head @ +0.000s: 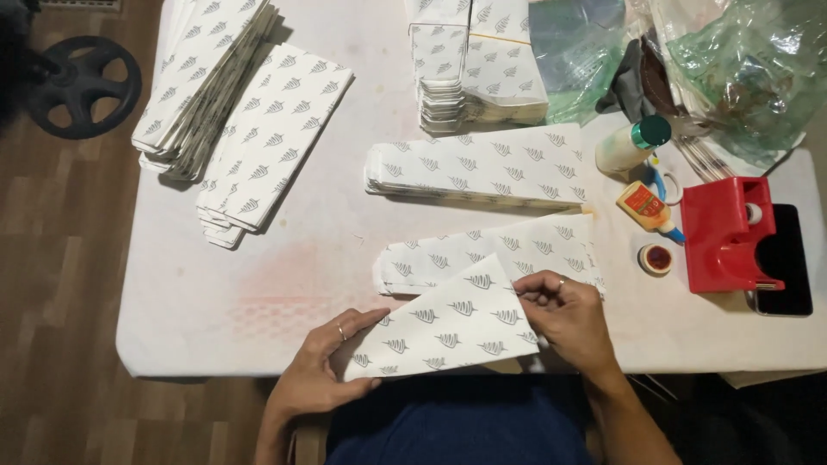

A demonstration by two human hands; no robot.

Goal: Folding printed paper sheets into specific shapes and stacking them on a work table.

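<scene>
A white paper sheet printed with small grey leaf shapes [448, 327] lies tilted at the near edge of the white table [258, 293]. My left hand [323, 366] presses flat on its lower left corner, a ring on one finger. My right hand [564, 319] pinches the sheet's right edge near the top corner. Just behind it lies a small stack of the same printed sheets [517, 245].
More printed stacks: a flat pile [482, 164] mid-table, long piles [250, 129] far left, folded ones [474, 69] at the back. On the right stand a glue bottle [648, 208], a white bottle with green cap [633, 144], a small round tin [656, 258], a red tape dispenser [728, 237], a dark phone [788, 258] and plastic bags [741, 60].
</scene>
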